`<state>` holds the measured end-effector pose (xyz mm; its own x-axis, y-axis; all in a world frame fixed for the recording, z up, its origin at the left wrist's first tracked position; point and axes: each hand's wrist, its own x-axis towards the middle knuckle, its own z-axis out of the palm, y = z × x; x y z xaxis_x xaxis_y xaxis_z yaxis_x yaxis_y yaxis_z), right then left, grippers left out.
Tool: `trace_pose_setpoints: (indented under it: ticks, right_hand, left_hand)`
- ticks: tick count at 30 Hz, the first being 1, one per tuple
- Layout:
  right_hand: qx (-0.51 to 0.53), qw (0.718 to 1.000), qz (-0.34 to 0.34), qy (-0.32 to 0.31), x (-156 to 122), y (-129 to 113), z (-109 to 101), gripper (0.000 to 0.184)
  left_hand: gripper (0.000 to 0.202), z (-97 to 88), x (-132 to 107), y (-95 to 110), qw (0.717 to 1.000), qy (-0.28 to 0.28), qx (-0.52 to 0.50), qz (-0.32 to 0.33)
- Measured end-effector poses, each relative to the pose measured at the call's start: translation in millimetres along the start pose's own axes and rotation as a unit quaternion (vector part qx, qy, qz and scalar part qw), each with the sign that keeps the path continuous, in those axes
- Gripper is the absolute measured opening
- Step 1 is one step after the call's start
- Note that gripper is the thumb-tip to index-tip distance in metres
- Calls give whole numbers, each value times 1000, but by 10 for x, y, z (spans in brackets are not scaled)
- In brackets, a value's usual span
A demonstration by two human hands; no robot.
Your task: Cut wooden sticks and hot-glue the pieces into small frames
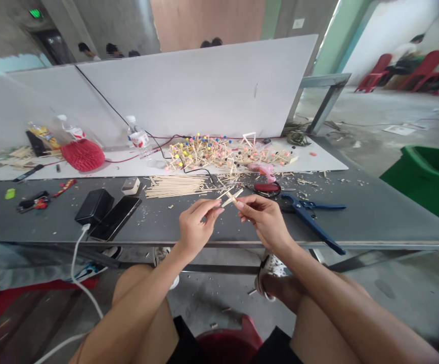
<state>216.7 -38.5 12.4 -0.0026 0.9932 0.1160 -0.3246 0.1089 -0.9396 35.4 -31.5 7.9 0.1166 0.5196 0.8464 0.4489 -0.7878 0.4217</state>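
Between my two hands, just above the table's front part, are a few short pale wooden sticks (230, 197) that cross one another. My left hand (200, 222) pinches the left ends with thumb and fingertips. From the other side my right hand (261, 216) grips them near the crossing, fingers curled in. Whether the sticks are joined where they cross I cannot tell. Behind my hands lies a bundle of loose wooden sticks (176, 186). A pink glue gun (263, 171) rests beyond my right hand, and a blue-handled cutter (314, 220) lies to its right.
A heap of stick pieces with coloured balls (208, 151) fills the back of the grey table (371, 212). On the left are a phone (116, 217), a black power block (94, 206) with a white cable, and a small white box (131, 186). A green bin (424, 177) stands right.
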Motion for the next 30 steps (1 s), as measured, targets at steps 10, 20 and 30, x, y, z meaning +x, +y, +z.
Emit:
trace_pose_setpoints:
  ticks: [10, 20, 30]
  right_hand:
    - [43, 998, 54, 13, 4, -33, 23, 25]
    - [19, 998, 57, 21, 6, 28, 20, 27]
    - [-67, 997, -14, 19, -3, 69, 3, 25]
  left_hand:
    - [16, -25, 22, 7, 996, -46, 30, -76]
    - [18, 9, -2, 2, 998, -40, -15, -54]
    - [9, 9, 7, 32, 998, -31, 3, -56]
